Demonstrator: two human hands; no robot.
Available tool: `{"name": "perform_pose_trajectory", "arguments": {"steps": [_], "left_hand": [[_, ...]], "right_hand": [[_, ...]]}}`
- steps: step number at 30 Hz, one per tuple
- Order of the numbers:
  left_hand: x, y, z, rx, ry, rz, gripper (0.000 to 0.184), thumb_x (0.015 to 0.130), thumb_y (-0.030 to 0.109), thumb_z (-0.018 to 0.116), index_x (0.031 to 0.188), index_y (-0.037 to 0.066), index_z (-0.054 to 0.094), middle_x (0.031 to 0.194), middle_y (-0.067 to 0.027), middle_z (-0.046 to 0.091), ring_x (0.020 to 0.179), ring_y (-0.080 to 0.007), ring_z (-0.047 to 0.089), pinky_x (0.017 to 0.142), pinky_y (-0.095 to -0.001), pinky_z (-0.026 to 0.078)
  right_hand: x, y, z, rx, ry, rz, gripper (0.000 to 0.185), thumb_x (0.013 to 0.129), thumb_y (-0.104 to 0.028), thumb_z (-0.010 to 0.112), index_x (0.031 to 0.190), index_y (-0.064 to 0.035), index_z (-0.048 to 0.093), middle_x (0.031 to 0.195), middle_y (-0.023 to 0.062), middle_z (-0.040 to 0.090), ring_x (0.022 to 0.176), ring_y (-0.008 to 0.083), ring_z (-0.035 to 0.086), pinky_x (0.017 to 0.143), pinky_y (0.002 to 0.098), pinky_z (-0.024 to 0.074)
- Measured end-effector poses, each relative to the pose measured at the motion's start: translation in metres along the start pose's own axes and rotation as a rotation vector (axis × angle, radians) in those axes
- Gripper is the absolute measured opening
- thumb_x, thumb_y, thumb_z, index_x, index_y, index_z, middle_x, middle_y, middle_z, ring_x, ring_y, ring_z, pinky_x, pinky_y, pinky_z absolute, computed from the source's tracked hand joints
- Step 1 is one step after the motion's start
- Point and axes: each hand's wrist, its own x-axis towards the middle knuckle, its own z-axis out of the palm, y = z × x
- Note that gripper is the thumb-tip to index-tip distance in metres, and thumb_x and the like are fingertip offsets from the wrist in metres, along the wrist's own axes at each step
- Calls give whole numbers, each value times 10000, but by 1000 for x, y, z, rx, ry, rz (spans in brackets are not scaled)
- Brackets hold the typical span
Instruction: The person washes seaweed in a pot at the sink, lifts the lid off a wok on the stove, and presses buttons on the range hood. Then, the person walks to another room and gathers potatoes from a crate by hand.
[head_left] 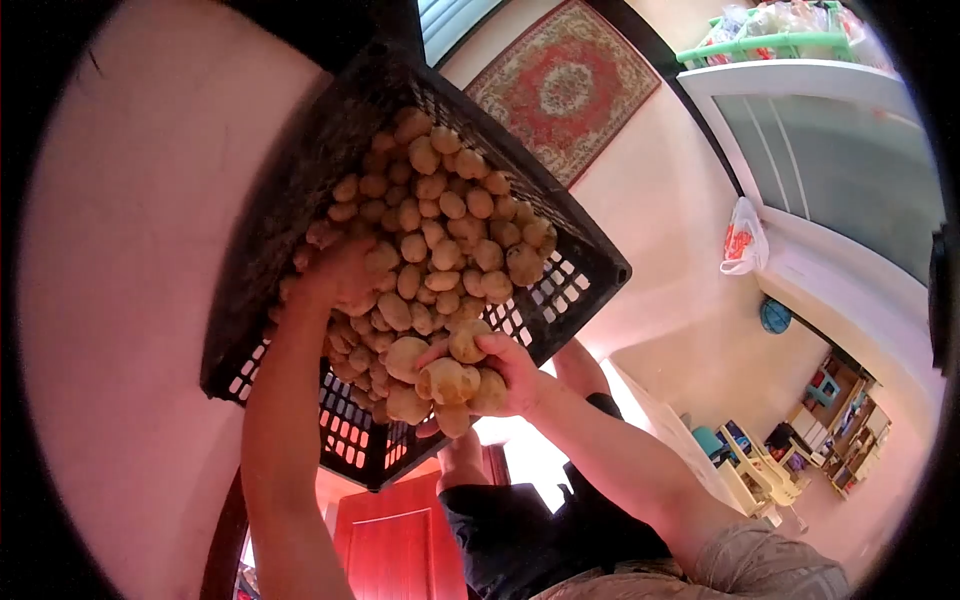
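Note:
A bunch of round, tan fruits that look like langsat (455,380) rests in my right hand (515,375), whose thumb and fingers are wrapped round its side. The bunch is held over the near edge of a black plastic crate (590,235). Many more of the loose tan fruits (440,230) are heaped inside the crate. My left hand (345,272) reaches into the left side of the heap, its fingers curled among the fruits there and partly hidden by them.
The crate has slotted walls and appears tilted in this view. Beyond it lies a red patterned rug (565,90). At the right are a cabinet with a glass panel (830,150), a white plastic bag (743,240), a blue ball (775,315) and a yellow chair (765,465).

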Motion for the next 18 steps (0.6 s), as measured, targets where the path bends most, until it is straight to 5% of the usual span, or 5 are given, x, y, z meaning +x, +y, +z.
{"name": "perform_pose_trajectory", "arguments": {"steps": [4,7,9,13,18], "left_hand": [[-30,-8,-1,120,-280,-178,782,770,326,703,1413,81,330,1418,-179,379,1246,-337,432,1027,-411,388],[-19,-34,14,329,173,392,698,759,312,691,1338,28,423,1171,-222,583,1057,-305,577,839,-371,492],[7,-10,-15,-444,14,-67,791,802,327,671,1446,85,281,1459,-172,333,1301,-320,375,1054,-401,348],[81,-21,20,-335,260,92,704,765,336,671,1355,49,417,1221,-205,555,1074,-288,550,893,-355,459],[24,1,-13,-231,-73,-174,784,834,357,632,1460,88,246,1444,-172,353,1290,-320,384,1040,-400,358]], "right_hand": [[1,1,5,47,-11,-2,710,850,-486,518,1284,67,422,1213,212,532,1109,337,555,910,577,459],[-2,3,4,42,12,7,703,848,-483,520,1285,60,424,1217,206,532,1105,336,558,909,568,464],[0,2,6,-30,-1,18,702,845,-485,519,1281,58,430,1225,202,528,1111,342,553,922,569,455],[0,4,-8,-50,-8,27,709,842,-494,516,1277,60,436,1237,201,518,1138,343,533,929,582,441],[4,2,5,-70,-3,11,709,838,-499,519,1268,60,444,1198,194,534,1101,326,550,922,579,446]]}}
